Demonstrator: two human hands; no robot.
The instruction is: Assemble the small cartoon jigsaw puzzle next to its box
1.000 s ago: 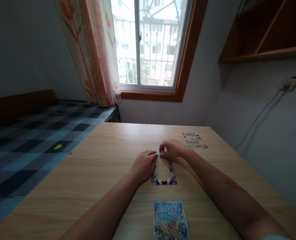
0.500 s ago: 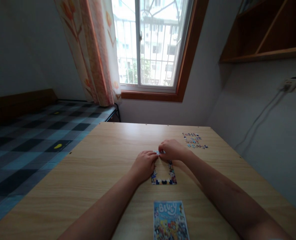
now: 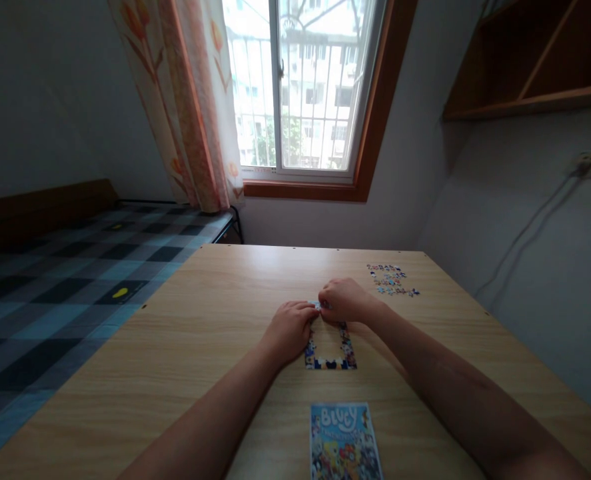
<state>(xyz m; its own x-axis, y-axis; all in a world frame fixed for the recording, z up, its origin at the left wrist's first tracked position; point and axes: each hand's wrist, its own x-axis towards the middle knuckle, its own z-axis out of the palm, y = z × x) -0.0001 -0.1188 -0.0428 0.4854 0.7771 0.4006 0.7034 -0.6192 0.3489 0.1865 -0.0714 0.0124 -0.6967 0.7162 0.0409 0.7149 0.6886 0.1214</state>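
Note:
On the wooden table [image 3: 200,333] lies a partly built jigsaw frame [image 3: 330,357], a small rectangle of coloured edge pieces with bare wood inside. My left hand [image 3: 290,328] rests curled on the frame's left side and top left corner. My right hand [image 3: 342,300] is closed over the top edge, fingertips pinching a small puzzle piece [image 3: 317,305] where both hands meet. Most of the top edge is hidden under the fingers.
A colourful picture card [image 3: 344,441] lies near the table's front edge. Several loose puzzle pieces [image 3: 390,280] sit at the far right. A bed with a checked cover [image 3: 75,267] stands left of the table; window, curtain and wall shelf are behind.
Both hands stay at the frame's top edge with only small finger shifts. The camera has drifted slightly, so everything sits a little to the right.

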